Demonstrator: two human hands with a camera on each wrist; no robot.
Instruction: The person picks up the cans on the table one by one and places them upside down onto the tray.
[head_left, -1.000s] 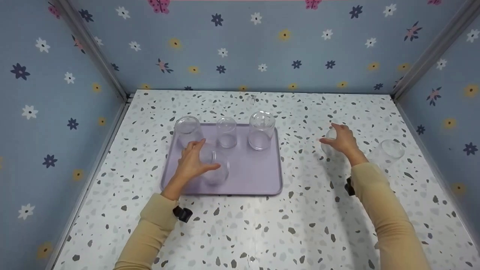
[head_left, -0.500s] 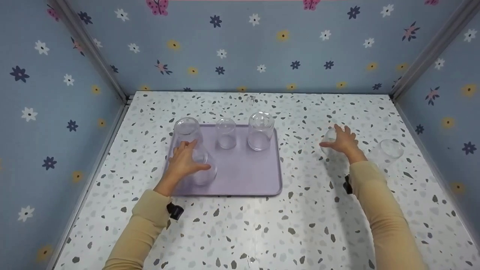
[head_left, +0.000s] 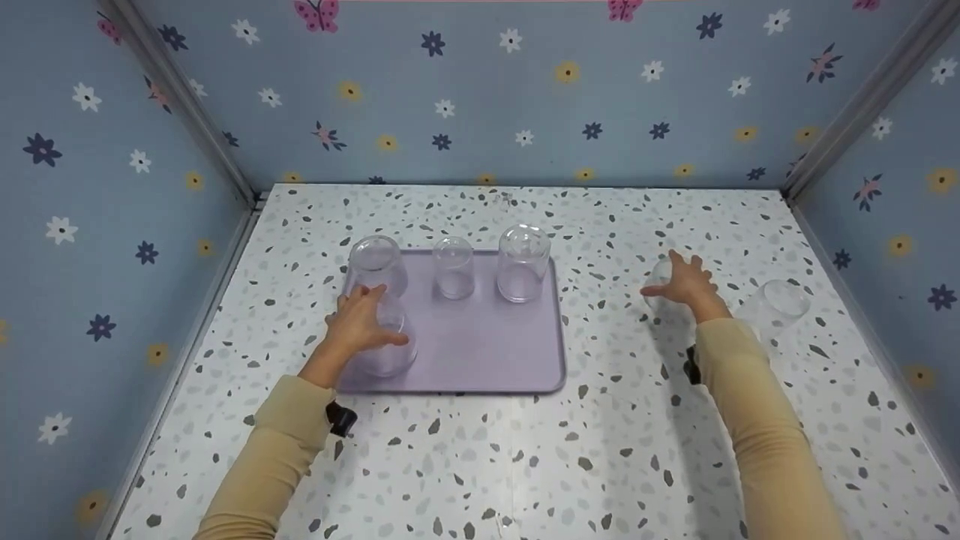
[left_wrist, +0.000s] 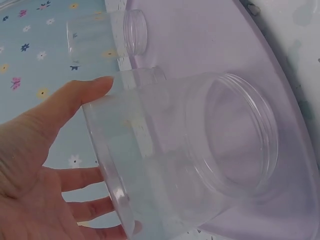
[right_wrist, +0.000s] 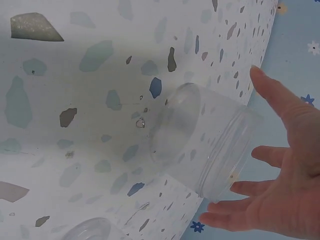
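Toward the front left of the lilac tray (head_left: 487, 345), my left hand (head_left: 354, 324) grips a clear jar (left_wrist: 170, 150) by its base end. Its threaded mouth faces down at the tray, thumb on one side, fingers on the other. Behind it, three more clear jars stand mouth down: one at left (head_left: 377, 259), a narrower one (head_left: 454, 268), and one at right (head_left: 523, 262). On the table at right, my right hand (head_left: 688, 285) hovers with spread fingers around the threaded mouth of an upright clear jar (right_wrist: 195, 140).
Another clear jar (head_left: 784, 301) stands upright on the speckled table (head_left: 600, 465), right of my right hand. Flower-patterned panels (head_left: 480, 90) enclose the table at the back and both sides.
My left hand has moved left across the tray with the jar, from near the middle to the front left. My right hand has stayed by its jar, with its fingers spreading slightly.
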